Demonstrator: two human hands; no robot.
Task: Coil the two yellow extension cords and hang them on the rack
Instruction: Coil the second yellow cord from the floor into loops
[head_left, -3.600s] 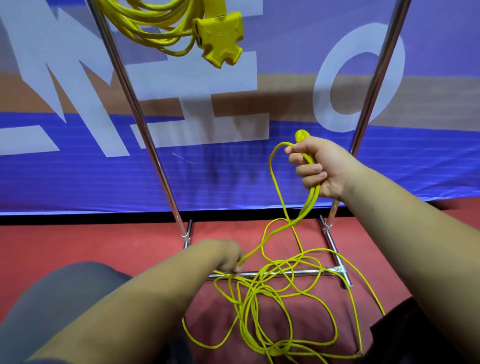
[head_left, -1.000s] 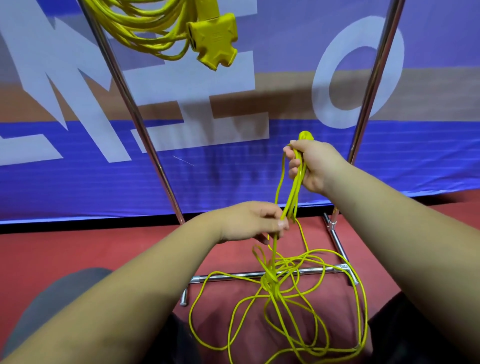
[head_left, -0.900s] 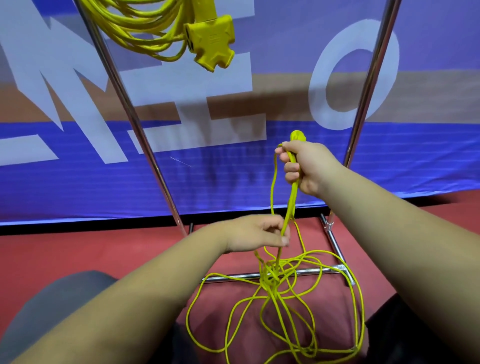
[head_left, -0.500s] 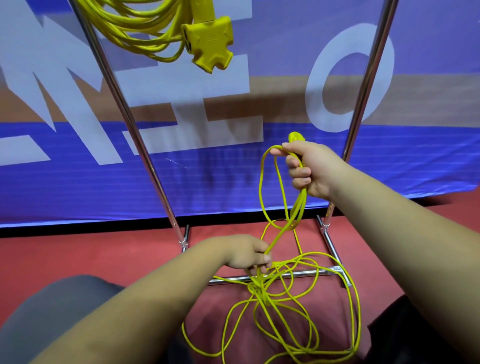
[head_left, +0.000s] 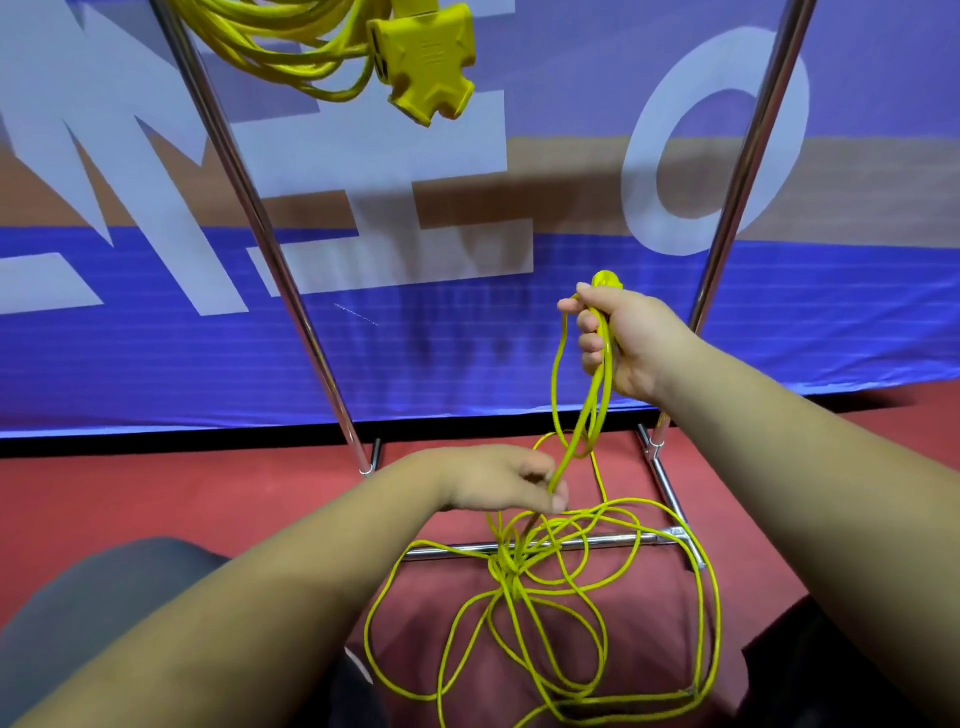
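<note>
1. Right hand (head_left: 626, 340) is clenched round a few loops of the thin yellow extension cord (head_left: 506, 566). The plug end sticks out above the fist.
2. Left hand (head_left: 496, 483) is lower, pinching one strand of the same cord between thumb and fingers.
3. The rest of that cord is a loose tangle on the red floor (head_left: 156, 493), draped over the base bar of the chrome tube rack (head_left: 737, 171).
4. Second yellow cord (head_left: 270, 47), coiled, hangs at the top of view by the left upright, with its yellow multi-socket block (head_left: 423, 57) dangling.
5. Blue banner with white letters (head_left: 467, 364) is behind the rack.

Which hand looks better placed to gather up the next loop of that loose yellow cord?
Left, probably. The left hand pinches the yellow cord just above its floor tangle, while the right hand is busy gripping the part that is coiled.
</note>
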